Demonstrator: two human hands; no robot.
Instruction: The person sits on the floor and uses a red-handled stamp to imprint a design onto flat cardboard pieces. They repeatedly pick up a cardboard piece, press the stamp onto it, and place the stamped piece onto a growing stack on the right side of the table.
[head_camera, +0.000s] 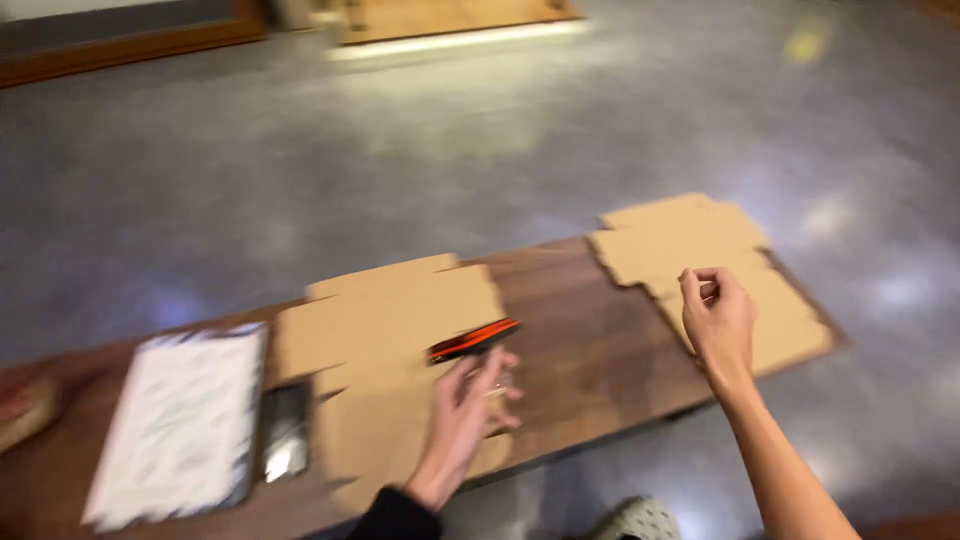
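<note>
Two flat brown cardboard box blanks lie unfolded on the dark wooden bench (590, 360), and neither shows a single flap raised, so by my reckoning the work has barely begun. Nearest me, the left hand (465, 410) comes out of a black sleeve and hovers low over the left cardboard blank (390, 330), its fingers (490, 380) spread loosely and gripping nothing; blur hides whether they touch the board. Just past those fingertips a slim orange-and-black utility knife (473, 340) rests on that blank's right edge, with no hand on it. To the far left of the bench sits a white printed sheet on a clipboard (180, 425), with a dark shiny phone-like slab (285, 435) just beside it, touching or nearly touching the blank's corner. Further right, the right hand (718, 320) is raised over the second cardboard blank (700, 270), its fingers curled narrow, thumb near forefinger; I cannot tell whether they pinch anything. That blank overhangs the bench's far right end. Beyond lies grey polished floor (480, 140), and at the far wall some pale wooden boards, too blurred to describe
</note>
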